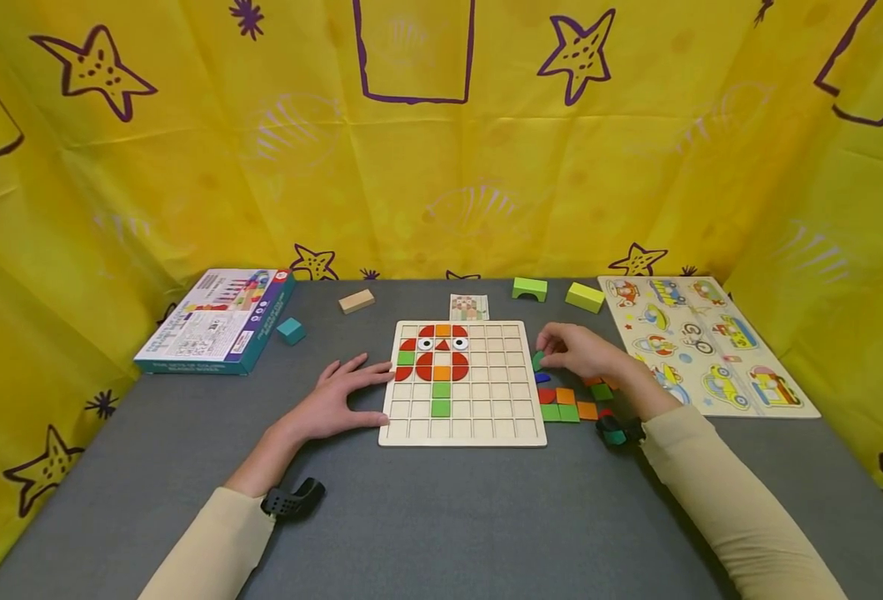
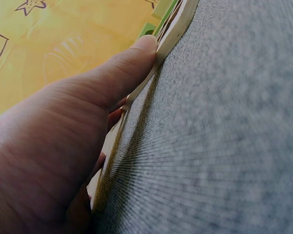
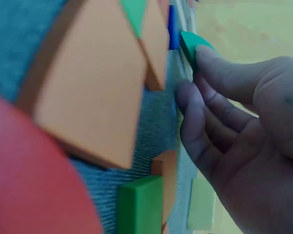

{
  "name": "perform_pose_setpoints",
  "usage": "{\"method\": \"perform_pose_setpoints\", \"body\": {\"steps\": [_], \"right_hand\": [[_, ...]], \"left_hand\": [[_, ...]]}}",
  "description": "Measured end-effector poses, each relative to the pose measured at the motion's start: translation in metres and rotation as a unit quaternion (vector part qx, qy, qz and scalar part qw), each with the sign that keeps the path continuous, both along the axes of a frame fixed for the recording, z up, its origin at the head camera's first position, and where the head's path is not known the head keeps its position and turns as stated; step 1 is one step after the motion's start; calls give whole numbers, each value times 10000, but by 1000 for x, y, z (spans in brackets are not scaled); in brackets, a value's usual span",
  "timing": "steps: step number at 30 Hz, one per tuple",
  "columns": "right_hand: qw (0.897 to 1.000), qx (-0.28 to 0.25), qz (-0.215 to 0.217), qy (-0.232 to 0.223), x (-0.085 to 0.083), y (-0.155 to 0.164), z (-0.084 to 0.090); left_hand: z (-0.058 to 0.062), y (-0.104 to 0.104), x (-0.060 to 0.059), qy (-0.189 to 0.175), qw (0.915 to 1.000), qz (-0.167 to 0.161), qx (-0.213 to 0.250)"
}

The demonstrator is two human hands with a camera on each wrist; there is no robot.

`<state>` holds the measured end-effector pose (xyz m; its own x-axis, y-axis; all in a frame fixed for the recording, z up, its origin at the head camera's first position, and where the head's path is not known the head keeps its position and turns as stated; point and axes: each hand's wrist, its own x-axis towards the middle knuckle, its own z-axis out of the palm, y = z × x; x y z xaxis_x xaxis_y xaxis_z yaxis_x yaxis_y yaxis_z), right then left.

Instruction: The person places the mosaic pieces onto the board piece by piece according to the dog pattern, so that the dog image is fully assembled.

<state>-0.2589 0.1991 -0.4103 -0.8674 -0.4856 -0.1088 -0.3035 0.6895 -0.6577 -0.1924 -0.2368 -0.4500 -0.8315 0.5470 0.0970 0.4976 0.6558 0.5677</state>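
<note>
My right hand (image 1: 572,348) pinches a dark green curved-edged piece (image 3: 189,48) between thumb and fingertips, just off the right edge of a wooden grid board (image 1: 496,417). With its fingers spread, my left hand (image 1: 336,402) rests along the board's left edge; in the left wrist view its thumb (image 2: 132,61) lies against that edge. Red, orange and green pieces fill some cells on the board's left half, along with two round eye pieces (image 1: 460,343). Beside the board on the right lie a blue piece (image 1: 542,378), orange squares (image 1: 587,410), green squares (image 1: 569,412) and red pieces.
Behind the board is a small picture card (image 1: 468,307). A green arch block (image 1: 529,288), a yellow-green block (image 1: 585,297), a plain wooden block (image 1: 356,301) and a teal block (image 1: 291,331) stand around. A game box (image 1: 212,325) lies left, a vehicle puzzle board (image 1: 685,360) right.
</note>
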Motion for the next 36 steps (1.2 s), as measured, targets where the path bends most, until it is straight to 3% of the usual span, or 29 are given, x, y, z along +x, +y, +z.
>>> {"method": "perform_pose_setpoints", "body": {"steps": [7,22,36], "right_hand": [[9985,-416,333,101,0,-3,6],[9947,-647,796,-53,14,-37,13],[9995,-195,244,60,2,-12,3]], "left_hand": [[1,0,0,15,10000,19,-18],[1,2,0,6,10000,42,-35],[1,1,1,-13,10000,40,-48]]}}
